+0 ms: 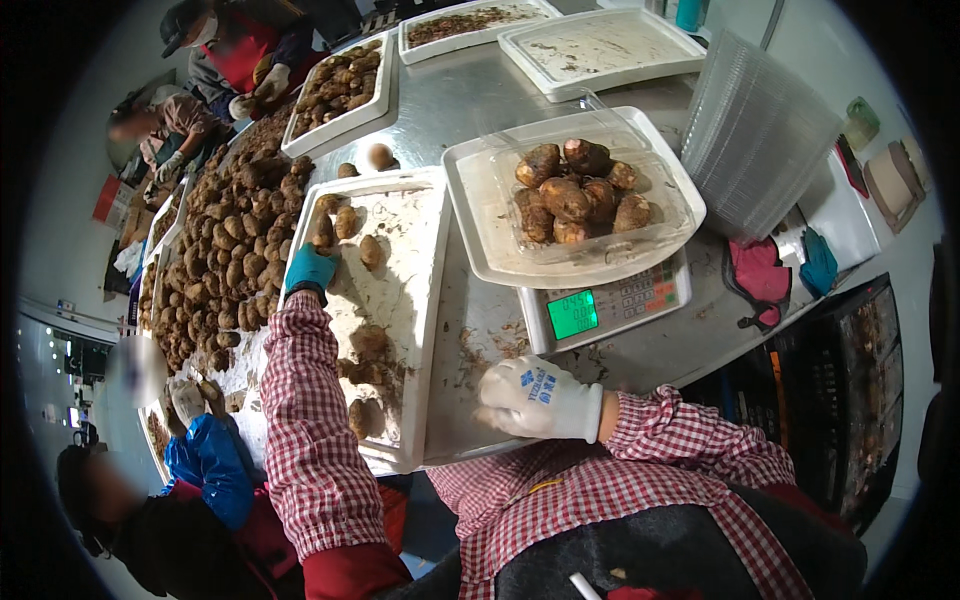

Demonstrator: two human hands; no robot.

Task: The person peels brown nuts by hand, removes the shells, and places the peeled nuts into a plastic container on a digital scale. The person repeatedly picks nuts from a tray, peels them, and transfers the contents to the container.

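Observation:
My left hand (308, 268), in a teal glove, is at the left rim of a long white tray (428, 300). Its fingers close around the lower end of a brown taro (322, 231); they are partly hidden. Other taros (371, 252) lie loose in that tray, some in shadow near me. My right hand (535, 400), in a white glove, is curled in a fist above the table's near edge; anything inside it is hidden. Beyond it, a scale (620, 305) with a lit green display carries a white tray (470, 215) and a clear plastic box (665, 215) of several taros.
A large heap of taros (225, 250) spreads to the left. White trays (600, 50) stand at the back, one filled with taros (345, 80). Stacked clear boxes (755, 135) rise at the right, near red and teal gloves (818, 265). Other people work along the left side.

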